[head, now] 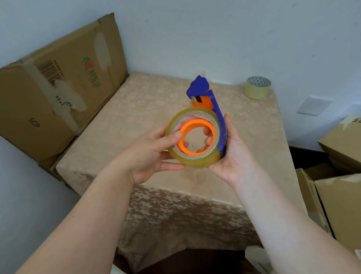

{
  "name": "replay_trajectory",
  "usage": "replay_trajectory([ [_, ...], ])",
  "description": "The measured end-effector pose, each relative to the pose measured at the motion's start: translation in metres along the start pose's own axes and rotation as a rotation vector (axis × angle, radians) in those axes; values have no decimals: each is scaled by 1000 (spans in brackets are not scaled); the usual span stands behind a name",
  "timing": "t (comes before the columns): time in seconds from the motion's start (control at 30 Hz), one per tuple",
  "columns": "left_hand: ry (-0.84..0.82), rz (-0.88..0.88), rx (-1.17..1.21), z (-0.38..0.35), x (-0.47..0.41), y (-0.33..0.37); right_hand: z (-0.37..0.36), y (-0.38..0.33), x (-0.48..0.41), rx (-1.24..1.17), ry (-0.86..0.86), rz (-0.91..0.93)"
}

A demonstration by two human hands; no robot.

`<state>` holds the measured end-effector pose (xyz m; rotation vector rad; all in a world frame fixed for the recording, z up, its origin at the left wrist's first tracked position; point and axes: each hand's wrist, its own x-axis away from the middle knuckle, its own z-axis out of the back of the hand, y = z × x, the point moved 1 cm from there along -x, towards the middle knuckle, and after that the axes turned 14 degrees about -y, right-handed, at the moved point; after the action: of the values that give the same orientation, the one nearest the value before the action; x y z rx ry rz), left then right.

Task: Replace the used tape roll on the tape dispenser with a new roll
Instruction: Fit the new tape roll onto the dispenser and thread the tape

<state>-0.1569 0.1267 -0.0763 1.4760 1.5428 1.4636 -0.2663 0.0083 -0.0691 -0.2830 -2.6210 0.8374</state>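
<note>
I hold a blue tape dispenser [217, 109] with an orange hub [183, 129] above the table. A clear yellowish tape roll [195, 160] sits around the orange hub. My left hand [152, 154] grips the roll from the left, thumb pressed on its cardboard core. My right hand [234, 158] cups the dispenser's blue frame from the right, with fingertips showing through the hub's hole. A second, pale yellow tape roll [256, 90] stands at the table's far right corner.
The table [135, 106] wears a beige floral cloth and stands against a white wall. A flattened cardboard box [53, 94] leans at the left. Several cardboard boxes [345, 185] are stacked at the right.
</note>
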Motion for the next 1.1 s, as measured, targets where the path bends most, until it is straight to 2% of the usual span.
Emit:
replay_trajectory([
  [0.17,15,-11,40,1,-4,-2,5,2,-4,-5,9,23],
  [0.33,107,-16,16,-1,-9,-6,23,-2,-14,455,201,54],
  [0.47,187,-6,-3,-1,-11,-7,20,-1,-10,825,139,6],
  [0.63,219,17,-81,-5,-11,-10,23,0,-10,1239,216,3],
  [0.73,237,34,-120,-7,-13,-12,28,1,-11,1270,230,-48],
  [0.9,223,30,-122,-9,-15,-12,34,4,-14,1241,276,49],
  [1.03,243,13,-83,-8,-18,-14,45,8,-22,1079,388,98],
  [1.1,288,18,-137,-6,-20,-14,50,9,-25,975,433,102],
])
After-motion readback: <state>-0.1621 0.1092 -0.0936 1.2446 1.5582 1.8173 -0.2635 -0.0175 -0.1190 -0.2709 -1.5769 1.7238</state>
